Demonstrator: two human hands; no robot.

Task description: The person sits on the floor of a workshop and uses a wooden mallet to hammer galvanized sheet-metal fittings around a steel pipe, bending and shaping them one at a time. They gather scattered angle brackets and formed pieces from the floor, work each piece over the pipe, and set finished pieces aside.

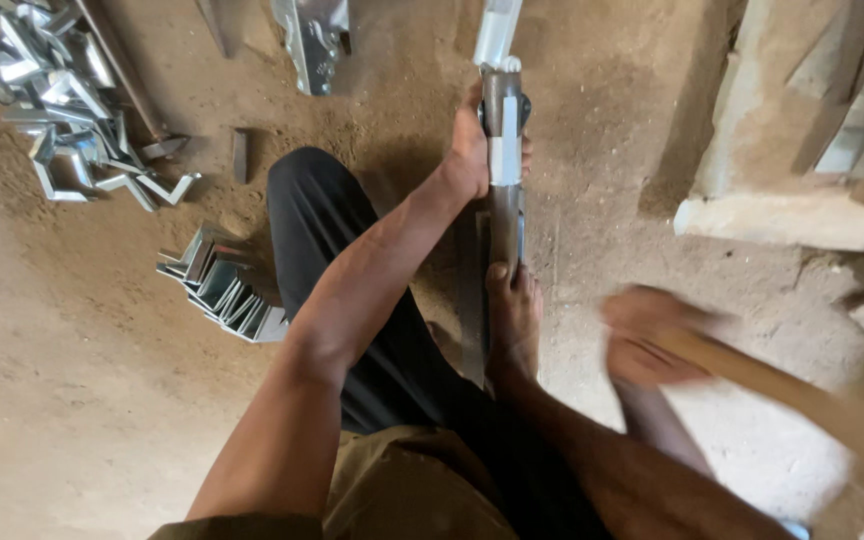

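Head view: the left hand (472,150) is closed around a metal strip (504,160), pale grey and bright, which sits on a long dark bar (500,225) lying on the floor (82,400). A bare foot (514,320) presses on the near part of the bar and keeps it down. The right hand (652,335) is blurred; it is wrapped on a wooden handle (782,390) that runs toward the lower right edge of the picture. The head of this tool is not visible, so I cannot tell what kind it is.

I judge that the step in hand is striking or bending the strip on the bar. The next move calls for a firm grip of the left hand, with fingers away from the place of the blow.

The strip looks thin, folded, with a shiny surface, and it continues up beyond the top edge. Near the upper left corner of the floor lies a heap of bent pieces (42,100); a stack (222,285) of similar pieces lies beside the dark trouser leg (322,230).
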